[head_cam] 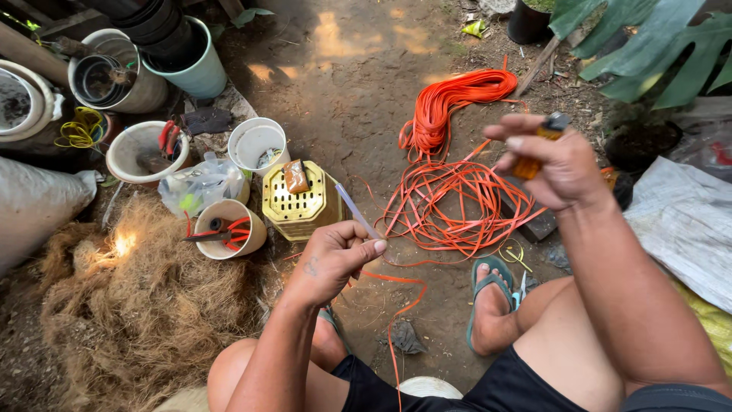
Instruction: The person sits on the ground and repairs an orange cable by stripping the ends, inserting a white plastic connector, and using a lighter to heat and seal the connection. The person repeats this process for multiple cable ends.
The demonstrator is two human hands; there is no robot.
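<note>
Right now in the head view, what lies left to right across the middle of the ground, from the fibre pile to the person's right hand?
Brown fibre pile → white pot with pliers → yellow basket → left hand pinching a strip → orange strap tangle → right hand holding an orange lighter.

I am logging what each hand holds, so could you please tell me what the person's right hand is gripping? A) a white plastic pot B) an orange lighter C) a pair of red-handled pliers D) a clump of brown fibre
B: the right hand is raised with its grip closed around a small orange lighter, while the left hand pinches a pale strip joined to the orange strap.
</note>
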